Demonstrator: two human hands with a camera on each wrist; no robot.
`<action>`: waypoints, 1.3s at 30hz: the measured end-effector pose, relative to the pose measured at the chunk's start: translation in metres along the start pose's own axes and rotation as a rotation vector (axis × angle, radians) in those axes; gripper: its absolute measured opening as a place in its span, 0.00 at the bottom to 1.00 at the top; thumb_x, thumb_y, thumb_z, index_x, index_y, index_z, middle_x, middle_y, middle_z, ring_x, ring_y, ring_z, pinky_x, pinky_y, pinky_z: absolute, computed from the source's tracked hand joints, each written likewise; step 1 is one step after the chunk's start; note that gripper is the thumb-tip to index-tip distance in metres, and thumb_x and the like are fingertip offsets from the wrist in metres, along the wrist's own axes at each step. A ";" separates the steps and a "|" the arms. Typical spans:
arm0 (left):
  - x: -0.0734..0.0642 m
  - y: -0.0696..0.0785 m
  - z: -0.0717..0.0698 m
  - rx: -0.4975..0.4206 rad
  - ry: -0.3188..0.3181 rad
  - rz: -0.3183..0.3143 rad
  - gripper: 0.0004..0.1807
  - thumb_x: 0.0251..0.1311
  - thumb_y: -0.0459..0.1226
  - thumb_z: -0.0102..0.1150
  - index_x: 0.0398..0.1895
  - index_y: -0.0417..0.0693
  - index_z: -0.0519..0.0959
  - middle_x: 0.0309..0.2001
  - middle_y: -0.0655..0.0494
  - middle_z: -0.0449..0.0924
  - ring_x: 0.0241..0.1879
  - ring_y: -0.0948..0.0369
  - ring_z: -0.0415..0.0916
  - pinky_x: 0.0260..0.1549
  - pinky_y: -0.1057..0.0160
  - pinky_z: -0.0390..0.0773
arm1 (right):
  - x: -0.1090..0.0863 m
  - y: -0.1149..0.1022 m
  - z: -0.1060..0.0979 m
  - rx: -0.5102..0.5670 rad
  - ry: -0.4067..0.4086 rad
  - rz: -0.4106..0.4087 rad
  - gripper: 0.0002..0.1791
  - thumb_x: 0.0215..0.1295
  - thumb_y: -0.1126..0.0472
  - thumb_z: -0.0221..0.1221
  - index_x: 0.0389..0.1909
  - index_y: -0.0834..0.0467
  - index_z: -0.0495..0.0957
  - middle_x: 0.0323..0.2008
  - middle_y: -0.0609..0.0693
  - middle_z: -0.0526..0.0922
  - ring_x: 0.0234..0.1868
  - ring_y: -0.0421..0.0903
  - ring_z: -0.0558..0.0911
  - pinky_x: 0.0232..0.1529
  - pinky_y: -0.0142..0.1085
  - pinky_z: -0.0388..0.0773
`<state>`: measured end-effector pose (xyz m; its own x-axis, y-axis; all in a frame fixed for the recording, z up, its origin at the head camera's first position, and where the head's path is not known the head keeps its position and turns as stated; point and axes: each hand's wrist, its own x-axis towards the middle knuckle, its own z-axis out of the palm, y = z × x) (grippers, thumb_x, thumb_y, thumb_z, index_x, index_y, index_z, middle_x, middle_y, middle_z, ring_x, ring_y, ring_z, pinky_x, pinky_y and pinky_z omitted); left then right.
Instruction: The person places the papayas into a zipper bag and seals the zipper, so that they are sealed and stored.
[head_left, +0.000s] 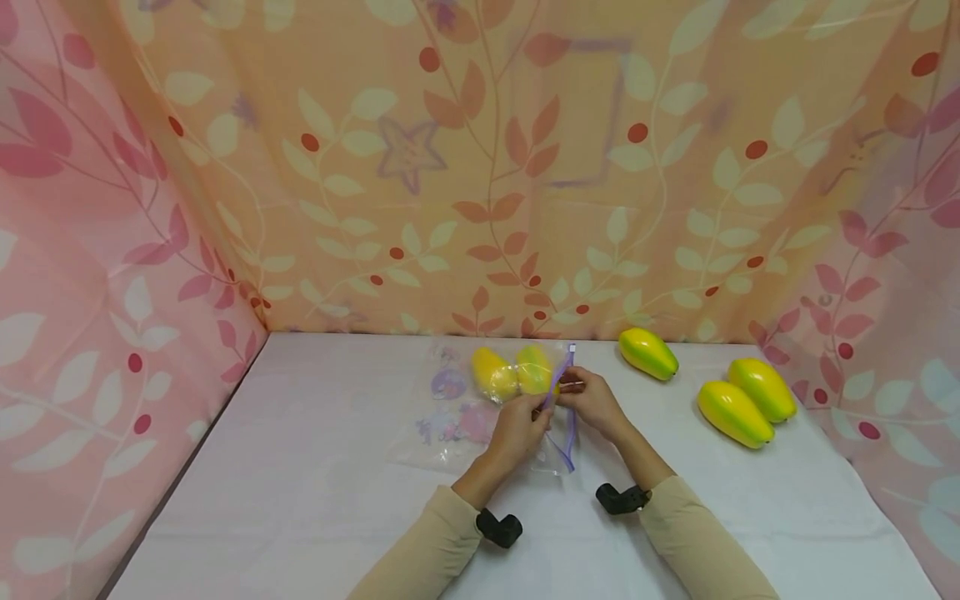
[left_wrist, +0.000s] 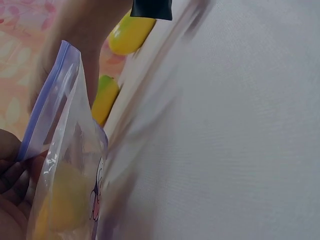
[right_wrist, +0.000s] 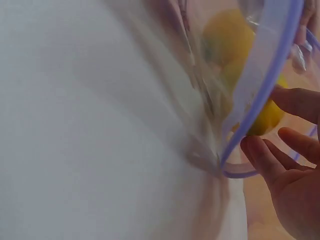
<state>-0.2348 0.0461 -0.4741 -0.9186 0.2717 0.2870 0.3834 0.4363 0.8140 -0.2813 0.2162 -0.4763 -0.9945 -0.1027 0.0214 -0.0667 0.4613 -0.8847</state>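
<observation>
A clear zip bag (head_left: 468, 425) with printed pictures and a purple zip edge lies toward the back of the table. Inside it are two yellow-green papayas, one papaya (head_left: 493, 375) further in and a second papaya (head_left: 534, 368) near the mouth. My left hand (head_left: 517, 429) pinches the bag's mouth edge and keeps it parted; the purple strip (left_wrist: 42, 105) stands up from those fingers in the left wrist view. At the opening, my right hand (head_left: 596, 404) has its fingers extended beside the nearer papaya (right_wrist: 266, 120), fingertips right at its end and the purple rim.
Three more papayas lie to the right: one papaya (head_left: 648, 354) at the back edge, and a front papaya (head_left: 735, 414) close against another papaya (head_left: 762, 389). Patterned curtains (head_left: 480, 167) enclose the white table (head_left: 285, 467) at the back and sides. Each wrist carries a black camera (head_left: 498, 528).
</observation>
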 end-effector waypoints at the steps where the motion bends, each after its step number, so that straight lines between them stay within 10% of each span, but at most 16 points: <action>1: 0.000 0.000 0.000 0.004 -0.001 0.002 0.10 0.64 0.30 0.58 0.45 0.36 0.83 0.30 0.48 0.83 0.26 0.65 0.81 0.24 0.76 0.75 | 0.000 0.000 -0.001 -0.004 -0.003 0.005 0.26 0.58 0.65 0.66 0.57 0.66 0.73 0.54 0.66 0.78 0.52 0.61 0.82 0.52 0.47 0.81; 23: 0.001 -0.002 -0.001 -0.005 -0.004 -0.020 0.08 0.64 0.31 0.57 0.42 0.37 0.83 0.28 0.50 0.82 0.25 0.69 0.77 0.24 0.76 0.74 | 0.004 -0.017 -0.066 -0.261 -0.025 0.029 0.31 0.63 0.57 0.63 0.63 0.68 0.68 0.59 0.69 0.73 0.56 0.63 0.76 0.51 0.50 0.80; 39: 0.001 -0.001 0.001 -0.006 -0.001 -0.017 0.09 0.64 0.31 0.57 0.43 0.35 0.82 0.28 0.51 0.82 0.24 0.69 0.76 0.23 0.76 0.73 | 0.021 -0.023 -0.118 -0.503 0.039 -0.097 0.28 0.63 0.58 0.62 0.59 0.70 0.71 0.54 0.72 0.75 0.54 0.67 0.77 0.54 0.56 0.76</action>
<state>-0.2362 0.0464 -0.4748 -0.9249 0.2653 0.2725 0.3671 0.4356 0.8219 -0.3099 0.3078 -0.4008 -0.9834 -0.1378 0.1182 -0.1803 0.8193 -0.5443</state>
